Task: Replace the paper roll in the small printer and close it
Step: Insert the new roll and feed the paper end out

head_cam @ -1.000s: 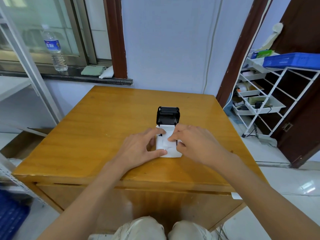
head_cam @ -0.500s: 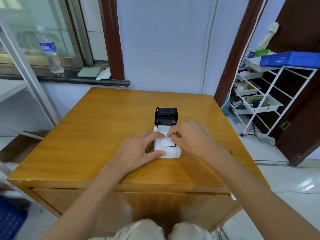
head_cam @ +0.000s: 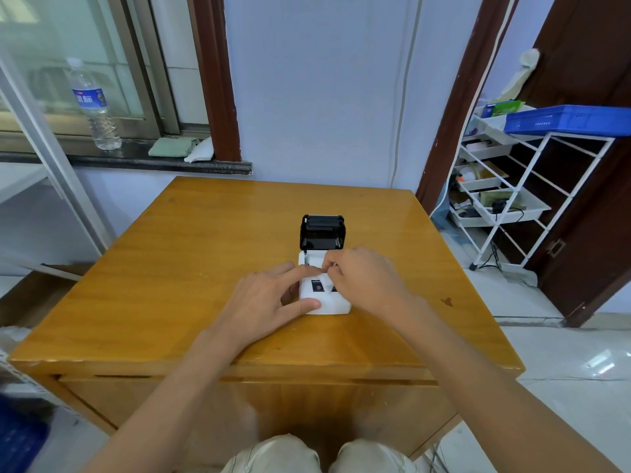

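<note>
At the bottom of the frame the person's knees [head_cam: 317, 454] in pale trousers sit against the front of a wooden table [head_cam: 170, 268], and both bare forearms reach up from the lower corners toward its middle. The left hand [head_cam: 269, 302] lies against the left side of the small white printer [head_cam: 324, 302], thumb pressed along its near lower edge and forefinger laid across its top, steadying the body. The right hand [head_cam: 362, 281] covers the printer's right half, fingertips [head_cam: 329, 268] pinched together at the mouth of the paper bay; whatever they pinch is too small to tell, so I cannot say whether the roll is in them. The printer sits at the centre of the frame, a dark label showing on its top. Just beyond the hands its black lid [head_cam: 322, 232] stands upright, open. Farther back, in the upper left, a water bottle [head_cam: 94, 104] and a folded green cloth [head_cam: 172, 146] rest on the windowsill. At the right edge a white wire rack [head_cam: 532, 186] carries a blue crate [head_cam: 570, 119].
</note>
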Motion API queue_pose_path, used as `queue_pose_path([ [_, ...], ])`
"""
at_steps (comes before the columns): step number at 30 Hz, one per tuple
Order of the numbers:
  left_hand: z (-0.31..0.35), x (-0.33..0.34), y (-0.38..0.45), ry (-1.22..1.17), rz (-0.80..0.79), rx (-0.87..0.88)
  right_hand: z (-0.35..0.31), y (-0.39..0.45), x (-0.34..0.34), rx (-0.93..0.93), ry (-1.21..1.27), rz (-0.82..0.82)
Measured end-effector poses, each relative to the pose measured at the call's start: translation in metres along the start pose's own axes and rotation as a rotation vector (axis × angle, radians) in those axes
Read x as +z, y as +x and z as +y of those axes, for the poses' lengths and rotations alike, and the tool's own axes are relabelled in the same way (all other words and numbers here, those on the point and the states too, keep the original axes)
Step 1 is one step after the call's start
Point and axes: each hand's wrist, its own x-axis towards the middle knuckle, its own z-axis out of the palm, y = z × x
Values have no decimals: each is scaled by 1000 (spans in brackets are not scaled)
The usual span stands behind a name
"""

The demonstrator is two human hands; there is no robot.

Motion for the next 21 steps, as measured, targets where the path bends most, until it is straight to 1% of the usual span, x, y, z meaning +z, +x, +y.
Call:
queue_pose_path([
  [3, 0, 1, 0, 55, 17, 25, 3, -9, 1, -31, 1, 114],
  [5, 0, 1, -1, 72, 32, 31, 8, -12, 4, -30, 28, 153],
  [10, 2, 2, 0, 54, 60, 14, 14, -15, 7, -42, -12, 91],
  [16, 2, 1, -1, 52, 60, 25, 12, -12, 6, -57, -86, 64],
  [21, 1, 2, 0, 30, 54, 10, 10, -13, 6, -55, -137, 73],
])
